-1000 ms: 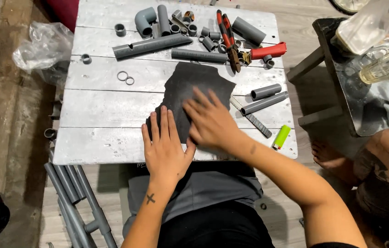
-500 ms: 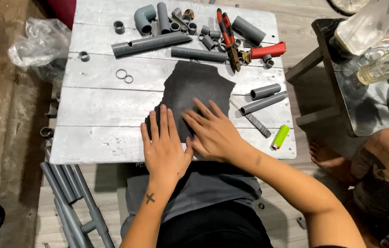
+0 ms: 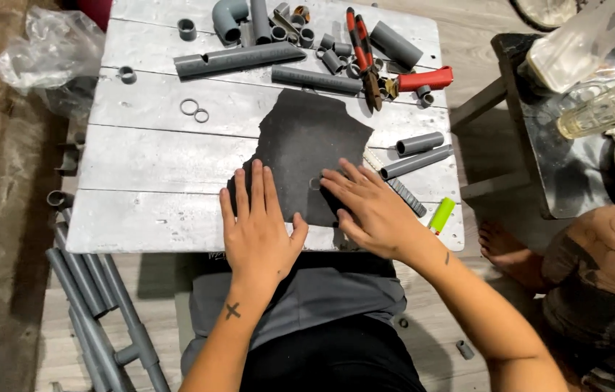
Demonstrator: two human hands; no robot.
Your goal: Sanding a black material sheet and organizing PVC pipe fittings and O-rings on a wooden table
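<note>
Whitewashed plank table [image 3: 148, 167] | your left hand [image 3: 260, 229] and right hand [image 3: 372, 210] lie open-palmed, gripping nothing, flattening dark sheet [image 3: 307, 145] | small ring [image 3: 314, 184] at right fingertips; next calls for pinching it.

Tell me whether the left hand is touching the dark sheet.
Touching: the head view shows the left hand lying flat with its fingers on the dark sheet.

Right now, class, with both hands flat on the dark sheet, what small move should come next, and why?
Probably slide the right hand to rub the small grey ring on the dark sheet, while the left hand pins the sheet's near edge: the ring lies at the right fingertips.
</note>
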